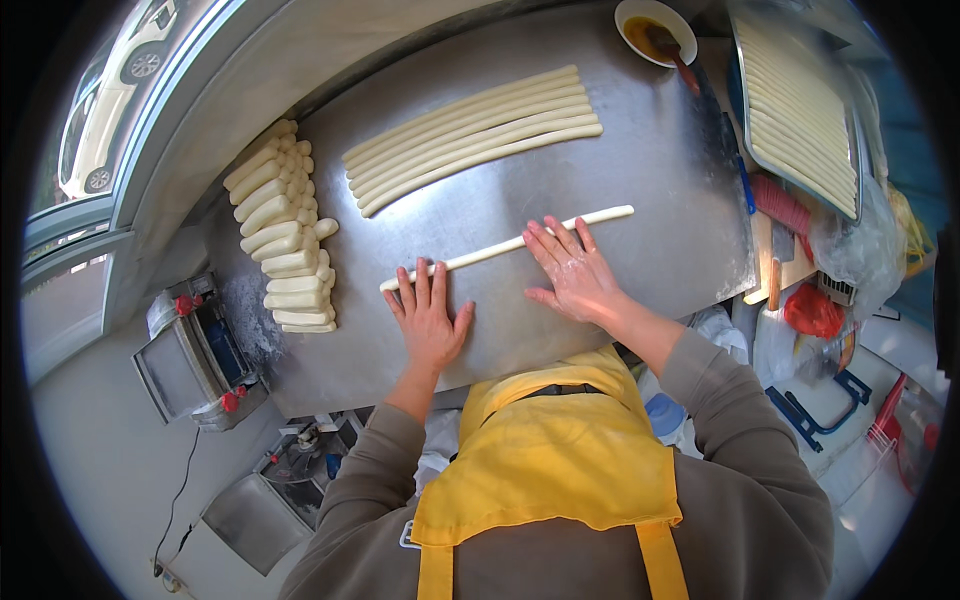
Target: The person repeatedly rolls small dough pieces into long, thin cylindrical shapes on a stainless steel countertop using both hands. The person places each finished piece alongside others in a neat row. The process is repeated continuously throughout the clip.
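Observation:
A long thin dough rope [484, 253] lies slantwise on the metal worktable [660, 247] in front of me. My left hand [431, 319] presses flat near its left end, with fingertips over the dough. Farther right, my right hand [571, 274] rests with spread fingers across the same rope; flour whitens its back. Beyond both hands, several finished-looking dough ropes [472, 139] lie side by side in a row. To the left, short thick dough pieces [281, 240] are piled in a stack. What lies beneath my palms is hidden.
At the back right stands a white bowl [626, 26] of yellowish liquid with a brush [664, 45] in it. A tray [799, 112] of dough ropes sits at the right. A metal machine [191, 360] stands by the table's left end. Plastic bags [862, 232] hang at the right.

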